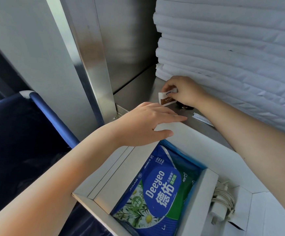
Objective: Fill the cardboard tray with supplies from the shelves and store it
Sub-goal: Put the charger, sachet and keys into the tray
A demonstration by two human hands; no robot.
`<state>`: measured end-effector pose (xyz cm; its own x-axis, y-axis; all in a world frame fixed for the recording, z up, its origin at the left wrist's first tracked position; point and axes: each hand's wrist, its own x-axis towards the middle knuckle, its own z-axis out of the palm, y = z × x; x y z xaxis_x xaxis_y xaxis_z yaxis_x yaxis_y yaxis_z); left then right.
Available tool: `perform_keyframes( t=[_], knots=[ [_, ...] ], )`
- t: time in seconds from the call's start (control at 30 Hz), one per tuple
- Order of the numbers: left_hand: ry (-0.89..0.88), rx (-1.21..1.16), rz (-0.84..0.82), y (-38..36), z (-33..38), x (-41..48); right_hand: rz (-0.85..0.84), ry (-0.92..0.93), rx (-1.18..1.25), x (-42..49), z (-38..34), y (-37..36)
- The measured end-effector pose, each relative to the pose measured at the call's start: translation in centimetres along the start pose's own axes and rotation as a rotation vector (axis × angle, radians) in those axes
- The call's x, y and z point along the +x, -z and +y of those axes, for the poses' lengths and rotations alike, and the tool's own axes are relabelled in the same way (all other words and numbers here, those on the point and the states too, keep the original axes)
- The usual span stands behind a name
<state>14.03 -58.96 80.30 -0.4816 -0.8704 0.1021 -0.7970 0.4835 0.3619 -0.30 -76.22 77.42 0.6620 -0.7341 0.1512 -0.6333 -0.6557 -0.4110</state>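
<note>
Two bare hands were at work near mid-frame: the left hand (pixel 148 121), fingers spread and flat, rested on the far rim of the white cardboard tray (pixel 196 133), which filled the lower centre and right and held a blue wet-wipes pack (pixel 157 193) in its main compartment and a coiled white charger (pixel 222 201) in the right one. Right of that, above the tray, the right hand (pixel 184 92) pinched a small white-and-brown sachet (pixel 166 98) over the steel shelf (pixel 138 87), a second white sachet (pixel 201 118) lying near the forearm. Folded white linens (pixel 232 48) were stacked at upper right.
</note>
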Motion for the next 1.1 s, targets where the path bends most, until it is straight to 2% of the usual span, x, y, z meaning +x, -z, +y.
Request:
perform_keyframes(
  t=[0.47,0.87,0.97,1.1],
  knots=[
    [-0.012,0.001,-0.003,-0.3,-0.6,0.3,0.091,-0.071,0.071,-3.3,-2.7,5.8],
    [-0.033,-0.001,-0.004,-0.5,-0.9,0.5,0.234,-0.122,0.119,-14.5,-7.5,10.1],
    [-0.034,0.010,-0.005,-0.5,-1.1,0.6,0.162,-0.080,0.159,-17.6,-9.2,10.3],
    [-0.023,0.002,-0.016,-0.5,-1.3,0.5,-0.059,0.008,0.215,-20.9,-10.9,9.4]
  ],
)
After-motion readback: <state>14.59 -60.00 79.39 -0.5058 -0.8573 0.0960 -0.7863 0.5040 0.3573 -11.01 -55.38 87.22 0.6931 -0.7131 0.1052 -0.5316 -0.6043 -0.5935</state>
